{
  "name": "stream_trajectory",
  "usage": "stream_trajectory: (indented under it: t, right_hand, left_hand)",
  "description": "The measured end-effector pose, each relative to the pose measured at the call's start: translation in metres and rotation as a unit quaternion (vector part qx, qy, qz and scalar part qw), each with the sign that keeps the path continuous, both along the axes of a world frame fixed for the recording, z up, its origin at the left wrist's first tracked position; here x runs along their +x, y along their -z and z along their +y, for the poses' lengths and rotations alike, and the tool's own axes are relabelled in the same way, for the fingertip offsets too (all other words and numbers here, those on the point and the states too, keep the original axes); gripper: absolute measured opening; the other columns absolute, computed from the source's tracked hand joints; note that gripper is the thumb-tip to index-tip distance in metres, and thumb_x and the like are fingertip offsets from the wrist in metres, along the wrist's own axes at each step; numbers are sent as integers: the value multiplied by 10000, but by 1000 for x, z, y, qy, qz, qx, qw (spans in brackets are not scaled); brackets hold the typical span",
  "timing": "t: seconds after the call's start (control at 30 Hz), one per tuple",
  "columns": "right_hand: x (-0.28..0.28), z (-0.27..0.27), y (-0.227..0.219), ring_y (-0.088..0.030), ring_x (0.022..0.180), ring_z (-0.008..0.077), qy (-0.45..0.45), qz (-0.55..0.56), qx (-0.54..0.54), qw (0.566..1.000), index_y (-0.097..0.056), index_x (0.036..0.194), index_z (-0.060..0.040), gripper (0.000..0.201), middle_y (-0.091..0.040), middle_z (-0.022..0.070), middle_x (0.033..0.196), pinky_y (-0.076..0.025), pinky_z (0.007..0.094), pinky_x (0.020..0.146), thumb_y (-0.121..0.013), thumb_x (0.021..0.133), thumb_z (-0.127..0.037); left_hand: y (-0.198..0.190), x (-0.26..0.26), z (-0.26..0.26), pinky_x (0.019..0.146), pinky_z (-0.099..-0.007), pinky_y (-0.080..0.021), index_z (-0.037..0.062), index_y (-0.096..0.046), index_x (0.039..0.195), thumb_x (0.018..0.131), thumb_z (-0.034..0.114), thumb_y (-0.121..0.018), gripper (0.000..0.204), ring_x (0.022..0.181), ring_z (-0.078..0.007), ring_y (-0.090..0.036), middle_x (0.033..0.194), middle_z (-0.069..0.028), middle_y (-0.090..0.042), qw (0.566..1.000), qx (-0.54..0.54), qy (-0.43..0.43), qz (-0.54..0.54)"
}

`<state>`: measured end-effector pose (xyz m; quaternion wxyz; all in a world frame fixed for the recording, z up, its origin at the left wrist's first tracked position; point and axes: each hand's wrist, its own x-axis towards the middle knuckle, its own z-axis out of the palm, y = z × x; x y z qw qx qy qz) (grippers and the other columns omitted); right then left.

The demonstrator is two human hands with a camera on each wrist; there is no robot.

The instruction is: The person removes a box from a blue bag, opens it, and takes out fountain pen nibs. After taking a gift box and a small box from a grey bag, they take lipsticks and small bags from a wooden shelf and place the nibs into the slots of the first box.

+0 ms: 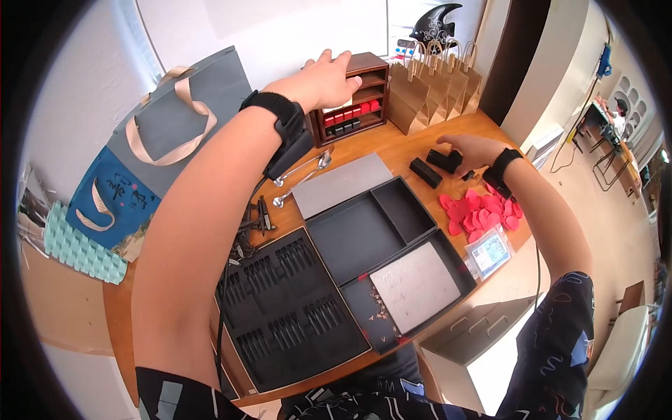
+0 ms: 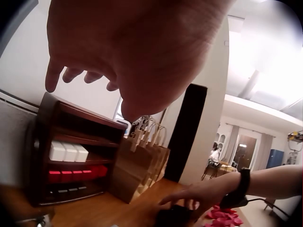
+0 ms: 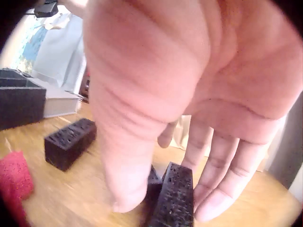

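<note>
My left hand point(image 1: 329, 82) reaches over a small dark wooden shelf point(image 1: 369, 63), its fingers extended and spread and holding nothing. Small white boxes point(image 2: 67, 152), red boxes point(image 2: 75, 175) and black boxes sit in rows on its tiers. My right hand point(image 1: 477, 154) is low over the table at the right. Between its thumb and fingers is a black oblong block point(image 3: 174, 196) with a mottled top; part of another dark piece shows behind the thumb. A similar black block point(image 1: 425, 173) lies just left of that hand.
Brown paper bags point(image 1: 427, 94) stand right of the shelf, red petals point(image 1: 483, 212) near my right wrist. In front lie a black compartment box point(image 1: 350, 227) and a tray point(image 1: 280, 364) of black clips. Two metal spoons point(image 1: 301, 171) and a grey gift bag point(image 1: 189, 105) are leftward.
</note>
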<state>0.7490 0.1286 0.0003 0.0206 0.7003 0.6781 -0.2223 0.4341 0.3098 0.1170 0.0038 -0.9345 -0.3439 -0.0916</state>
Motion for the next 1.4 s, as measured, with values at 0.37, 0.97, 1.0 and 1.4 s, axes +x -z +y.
stream_trajectory:
  t: [0.37,0.97,1.0,1.4]
  right_hand:
    - [11,5,-11,-702,1126,386,117,-148,268,945,-703,1241,-16,559,-749,224,1144,-558,449,980,-870,804,-323]
    - [-205,137,-21,-745,905,336,270,135,349,887,-679,909,-31,528,-752,152,937,-590,442,832,-906,721,-469]
    - [-207,137,-19,-742,852,311,286,139,375,871,-640,922,-30,533,-747,148,887,-593,424,800,-897,720,-451]
    - [-132,49,-59,-726,888,304,252,-9,306,918,-629,1032,-10,602,-730,193,943,-574,415,826,-868,719,-465]
  left_hand:
    - [26,27,73,1292,-545,-248,162,-266,1692,1088,663,-295,785,1576,-479,-257,1730,-231,-249,998,-60,5,26]
    - [5,8,59,1283,-499,-244,115,-269,1694,918,848,-409,1077,1601,-397,-264,1734,-202,-275,960,-268,-49,-67]
    - [9,11,56,1170,-478,-378,133,-457,1579,909,801,-481,947,1414,-366,-474,1583,-194,-469,964,-230,-79,-106]
    - [18,15,68,1317,-457,-153,129,-334,1676,909,839,-459,1052,1638,-333,-183,1746,-173,-260,963,-231,-66,-120]
